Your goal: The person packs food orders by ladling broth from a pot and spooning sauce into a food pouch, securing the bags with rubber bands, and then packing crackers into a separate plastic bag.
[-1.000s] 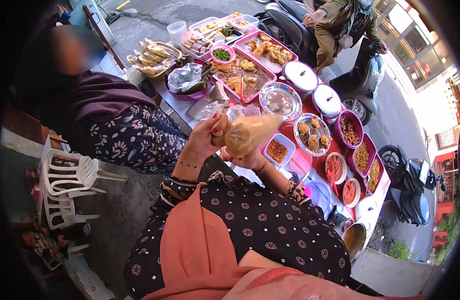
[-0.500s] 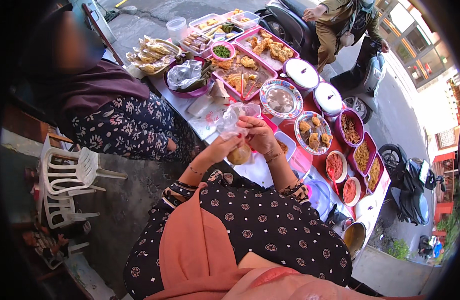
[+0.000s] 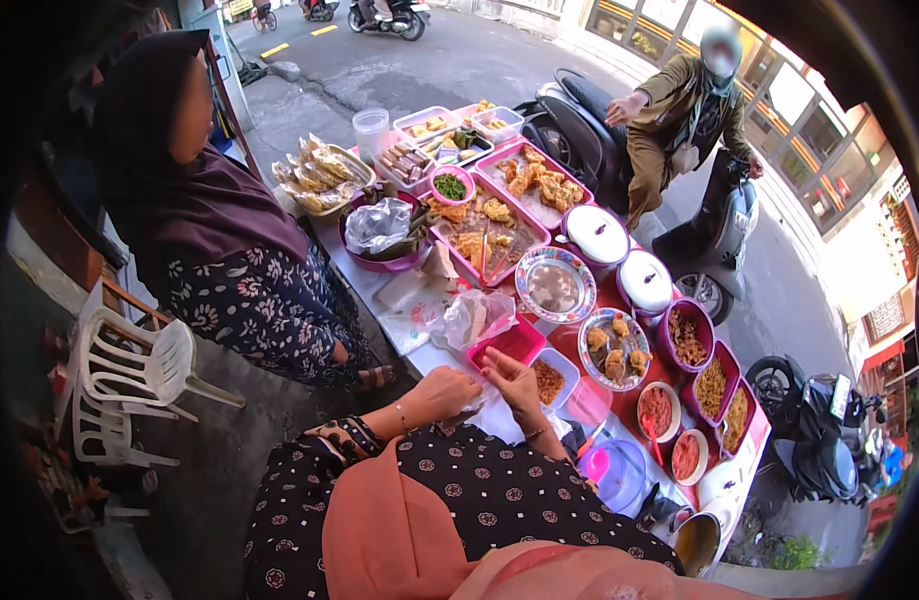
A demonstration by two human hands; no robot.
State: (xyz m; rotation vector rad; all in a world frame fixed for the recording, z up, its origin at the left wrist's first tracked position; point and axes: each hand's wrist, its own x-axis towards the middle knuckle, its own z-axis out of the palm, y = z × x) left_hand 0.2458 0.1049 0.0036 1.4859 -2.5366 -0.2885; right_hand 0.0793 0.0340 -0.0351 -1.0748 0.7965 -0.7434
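My left hand (image 3: 442, 396) is closed in front of my body, above the table's near edge. A bit of clear plastic bag (image 3: 474, 402) shows beside its fingers; the rest of the bag is hidden. Close to it on the right, my right hand (image 3: 515, 388) has thumb and fingers pinched together; what they hold, if anything, is too small to make out. Just beyond the hands sit a pink tray (image 3: 512, 343), a pile of clear plastic bags (image 3: 472, 318) and a white tub of brown shredded food (image 3: 549, 384).
Fried food in a pink tray (image 3: 495, 245), lidded pots (image 3: 595, 236), patterned plates (image 3: 556, 284) and bowls of red sauce (image 3: 659, 412) crowd the table. A person (image 3: 230, 220) stands at left by white chairs (image 3: 145, 350). Another person (image 3: 670, 130) sits on a scooter (image 3: 725, 225), one arm stretched out.
Both hands have come down closer to my body and slightly apart. The clear bag with its tan contents, visible between them before, is now mostly hidden. The view has tilted up toward the street.
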